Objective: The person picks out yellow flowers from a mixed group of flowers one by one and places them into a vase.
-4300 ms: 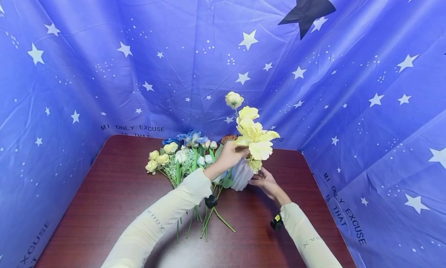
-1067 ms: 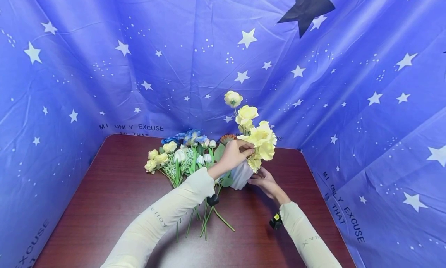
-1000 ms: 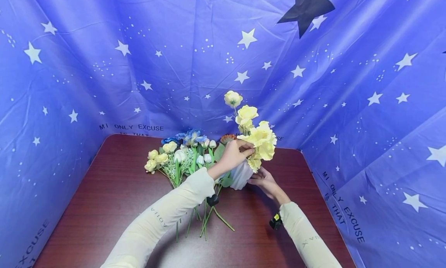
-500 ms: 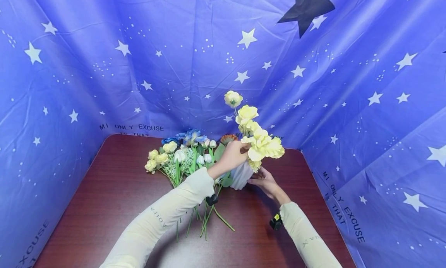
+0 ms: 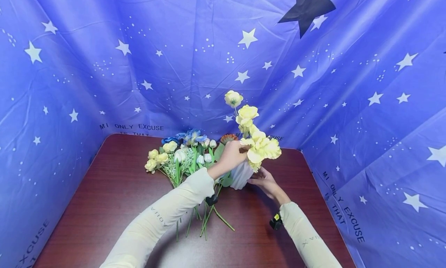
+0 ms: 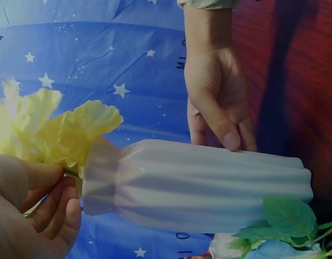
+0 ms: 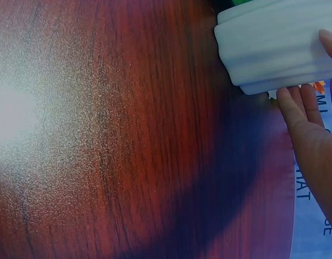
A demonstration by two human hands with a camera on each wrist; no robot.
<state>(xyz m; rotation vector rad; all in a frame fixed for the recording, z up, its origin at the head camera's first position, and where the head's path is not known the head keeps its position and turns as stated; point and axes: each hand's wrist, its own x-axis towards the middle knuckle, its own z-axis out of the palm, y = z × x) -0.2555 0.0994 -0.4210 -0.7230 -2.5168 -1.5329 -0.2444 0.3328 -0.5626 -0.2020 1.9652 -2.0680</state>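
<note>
A white fluted vase (image 6: 209, 183) stands on the table, with several yellow flowers (image 5: 248, 115) rising from its mouth. My left hand (image 5: 234, 155) is at the vase's mouth; in the left wrist view its thumb and fingers pinch a thin stem below a large ruffled yellow bloom (image 5: 263, 147). Against the vase's right side, my right hand (image 5: 267, 183) steadies it low down, thumb on the near face and fingers at the side and behind, as the right wrist view shows. In the head view the left hand hides part of the vase's mouth.
Left of the vase lies a pile of artificial flowers: yellow roses (image 5: 156, 159), white tulips (image 5: 180, 156), blue blooms (image 5: 191, 137) and an orange flower (image 5: 229, 138). Their green stems (image 5: 205, 221) point toward the table's front. Blue star-printed cloth (image 5: 195, 66) surrounds the brown table (image 5: 115, 206).
The large yellow bloom at the left fingers has turned and tilted about, leaning further right than a second ago. The left fingers shifted slightly; the right hand and vase have stayed in place.
</note>
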